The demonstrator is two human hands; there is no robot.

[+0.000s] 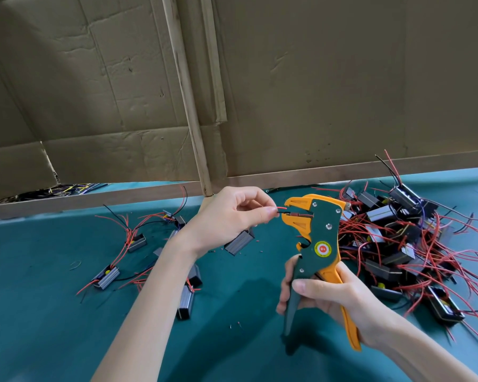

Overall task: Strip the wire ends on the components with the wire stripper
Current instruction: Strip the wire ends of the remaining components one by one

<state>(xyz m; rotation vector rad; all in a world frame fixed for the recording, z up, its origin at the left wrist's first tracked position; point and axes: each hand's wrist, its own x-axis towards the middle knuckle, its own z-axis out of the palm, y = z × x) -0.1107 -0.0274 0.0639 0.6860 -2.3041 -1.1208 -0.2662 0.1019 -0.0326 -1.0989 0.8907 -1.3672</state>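
left hand [226, 216] grip pinched on wires [281, 210] — right hand [331, 296] grip clenched round wire stripper [319, 224] handles

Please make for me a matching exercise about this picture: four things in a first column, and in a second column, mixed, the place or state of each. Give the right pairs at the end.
1. wire stripper
2. left hand
3. heap of components
4. cardboard

A. stands at the back, behind the table
B. pinches the wire ends at the stripper's mouth
C. gripped by its handles in the right hand
D. lies on the table's right side

Pairs: 1-C, 2-B, 3-D, 4-A.
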